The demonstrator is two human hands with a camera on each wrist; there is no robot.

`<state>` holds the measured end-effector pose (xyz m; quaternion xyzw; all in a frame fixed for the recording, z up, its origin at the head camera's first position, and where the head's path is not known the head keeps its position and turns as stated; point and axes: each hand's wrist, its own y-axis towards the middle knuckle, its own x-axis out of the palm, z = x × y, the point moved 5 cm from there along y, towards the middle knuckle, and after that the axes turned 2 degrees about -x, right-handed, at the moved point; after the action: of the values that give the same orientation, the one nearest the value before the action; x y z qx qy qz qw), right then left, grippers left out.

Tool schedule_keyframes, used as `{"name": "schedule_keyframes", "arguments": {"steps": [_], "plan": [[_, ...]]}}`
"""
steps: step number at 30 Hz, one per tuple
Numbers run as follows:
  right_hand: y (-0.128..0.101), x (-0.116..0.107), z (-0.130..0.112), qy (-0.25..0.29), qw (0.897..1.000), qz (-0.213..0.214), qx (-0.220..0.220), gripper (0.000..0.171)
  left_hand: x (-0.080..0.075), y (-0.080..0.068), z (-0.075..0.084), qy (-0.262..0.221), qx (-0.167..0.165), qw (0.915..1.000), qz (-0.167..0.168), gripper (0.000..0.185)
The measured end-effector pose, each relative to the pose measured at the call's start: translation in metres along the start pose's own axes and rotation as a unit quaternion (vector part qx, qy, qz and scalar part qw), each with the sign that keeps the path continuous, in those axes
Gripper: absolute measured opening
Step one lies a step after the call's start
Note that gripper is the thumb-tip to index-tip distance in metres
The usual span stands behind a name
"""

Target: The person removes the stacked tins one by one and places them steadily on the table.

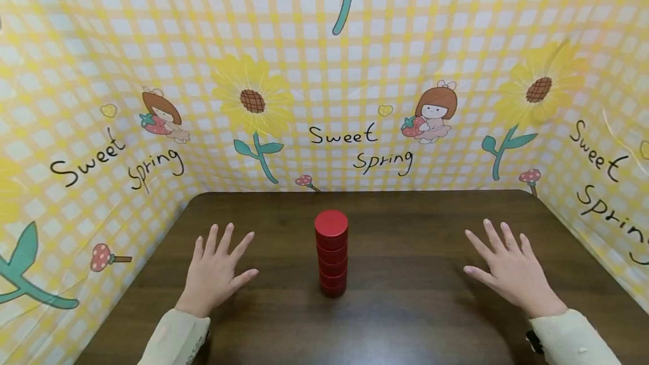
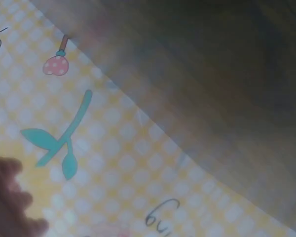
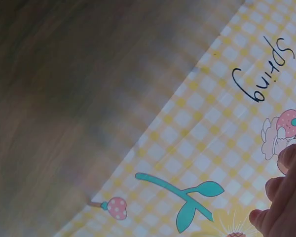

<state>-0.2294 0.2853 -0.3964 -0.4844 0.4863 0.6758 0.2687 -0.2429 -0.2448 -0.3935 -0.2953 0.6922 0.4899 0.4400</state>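
Observation:
A column of several round red blocks (image 1: 332,258), like thick discs piled one on another, stands upright at the middle of the dark wooden table (image 1: 400,275). To its left is my left hand (image 1: 212,272), palm down with fingers spread, apart from the column. My right hand (image 1: 512,269) is farther off on the right side, its fingers likewise spread and holding nothing. Each wrist view catches only fingertips at its edge: the left fingers (image 2: 22,200) at lower left, the right fingers (image 3: 274,190) at lower right. The red column is in neither wrist view.
Yellow and white checked cloth (image 1: 324,83) with printed flowers, figures and lettering hangs behind the table and along both sides. The table's back edge (image 1: 365,191) meets the cloth just beyond the column.

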Motion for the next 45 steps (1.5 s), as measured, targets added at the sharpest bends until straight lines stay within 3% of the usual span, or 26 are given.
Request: {"name": "schedule_keyframes", "arguments": {"steps": [7,17,22,26,30,34,39,42,45], "plan": [[0.005,-0.004,-0.008,0.060,0.998,0.001,0.011,0.072,-0.003,0.006,0.008,-0.033,-0.004,0.9994,0.004,0.077],[0.009,-0.007,-0.017,0.110,0.993,0.039,0.001,0.065,-0.011,0.013,0.019,-0.066,-0.021,0.9976,-0.007,0.078],[0.012,-0.008,-0.021,0.148,0.987,0.061,0.000,0.061,-0.011,0.015,0.021,-0.130,-0.043,0.9905,0.003,0.077],[0.015,-0.006,-0.024,0.188,0.980,0.059,0.007,0.060,-0.010,0.018,0.023,-0.233,-0.063,0.9703,0.014,0.077],[0.018,-0.004,-0.031,0.233,0.971,0.052,0.020,0.059,-0.010,0.021,0.028,-0.327,-0.077,0.9419,0.013,0.078],[0.020,0.000,-0.036,0.298,0.953,0.031,0.049,0.059,-0.010,0.023,0.034,-0.406,-0.080,0.9102,0.008,0.075],[0.023,0.003,-0.041,0.355,0.932,0.034,0.067,0.060,-0.008,0.028,0.039,-0.471,-0.081,0.8781,0.019,0.068],[0.026,0.003,-0.044,0.365,0.927,0.061,0.061,0.059,-0.007,0.032,0.043,-0.496,-0.073,0.8642,0.038,0.066],[0.032,0.002,-0.048,0.385,0.917,0.087,0.055,0.058,-0.009,0.036,0.048,-0.511,-0.057,0.8557,0.060,0.065]]}}
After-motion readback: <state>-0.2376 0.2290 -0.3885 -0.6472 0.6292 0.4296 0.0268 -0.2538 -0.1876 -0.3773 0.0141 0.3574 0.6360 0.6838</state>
